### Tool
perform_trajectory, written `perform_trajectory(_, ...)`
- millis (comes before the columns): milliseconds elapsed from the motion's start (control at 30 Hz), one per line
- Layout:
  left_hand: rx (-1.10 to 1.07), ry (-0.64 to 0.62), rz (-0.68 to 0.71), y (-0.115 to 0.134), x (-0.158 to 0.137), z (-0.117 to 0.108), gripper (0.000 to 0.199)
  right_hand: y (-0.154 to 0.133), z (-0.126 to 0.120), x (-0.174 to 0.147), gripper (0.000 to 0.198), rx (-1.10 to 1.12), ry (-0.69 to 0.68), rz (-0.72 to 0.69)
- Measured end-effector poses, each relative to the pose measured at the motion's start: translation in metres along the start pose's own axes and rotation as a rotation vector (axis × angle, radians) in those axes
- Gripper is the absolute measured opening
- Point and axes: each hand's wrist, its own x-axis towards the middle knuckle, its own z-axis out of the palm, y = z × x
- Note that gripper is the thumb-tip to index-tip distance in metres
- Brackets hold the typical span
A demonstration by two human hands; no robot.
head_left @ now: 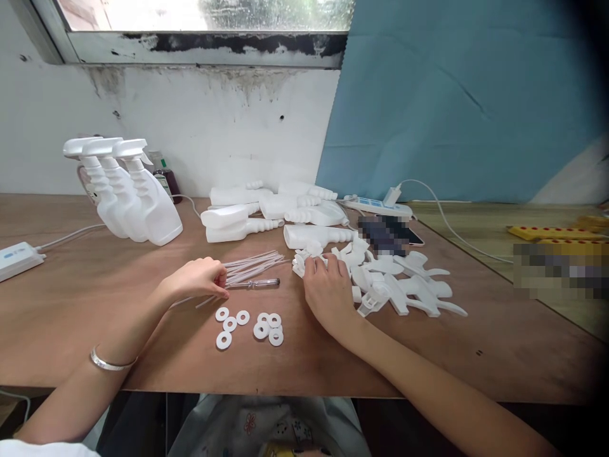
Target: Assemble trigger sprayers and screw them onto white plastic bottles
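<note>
The left hand (202, 278) is held, fingers curled, over the left part of a bundle of thin white plastic tubes (254, 265) — whether any is gripped cannot be told. The right hand (330, 295) is laid, fingers bent, at the left edge of a heap of white plastic trigger spray heads (398, 294) — whether one is grasped is hidden.
</note>
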Motion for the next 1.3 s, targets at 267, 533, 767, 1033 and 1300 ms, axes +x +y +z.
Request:
perform_trajectory(267, -0.177, -0.081, 0.281, 0.001, -0.004, -0.001, 0.020, -0.002, 0.005, -0.005, 0.038, 0.055, -0.010, -0.119)
perform_trajectory(533, -0.132, -0.198, 0.376, 0.000, -0.006, 0.001, 0.020, -0.015, 0.005, -0.010, 0.037, 0.613, 0.124, -0.294)
perform_trajectory(767, -0.241, -0.128, 0.362, 0.001, -0.007, -0.001, 0.017, -0.022, 0.016, -0.013, 0.035, 0.872, 0.053, -0.241)
perform_trajectory(1033, -0.664, 0.214, 0.365, 0.018, -0.010, -0.001, 0.026, -0.031, 0.019, -0.014, 0.036, 1.042, -0.045, -0.144)
perform_trajectory(1300, -0.733, 0.397, 0.433, 0.038, 0.002, 0.025, 0.022, -0.035, 0.023, -0.014, 0.035, 1.039, -0.001, -0.172)
